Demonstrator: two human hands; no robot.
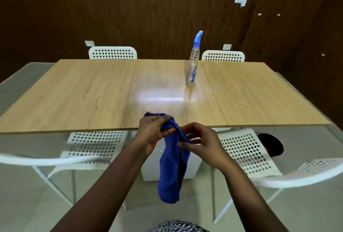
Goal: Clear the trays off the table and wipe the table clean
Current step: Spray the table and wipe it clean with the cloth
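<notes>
Hands of yours meet just above the near edge of the wooden surface [83, 92]: your left hand [151, 132] grips the top of the blue cloth [171, 172], fingers curled around it. Your right hand [203, 142] pinches its side fold, and the rest hangs down below the edge. Farther back, right of centre, the spray bottle [193, 64] stands upright on the surface.

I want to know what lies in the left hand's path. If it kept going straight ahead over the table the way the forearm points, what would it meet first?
Probably nothing on the tabletop. The left hand grips the blue cloth at the table near edge; the forearm's line runs right and away, likely passing left of the spray bottle, though depth is unclear.
</notes>
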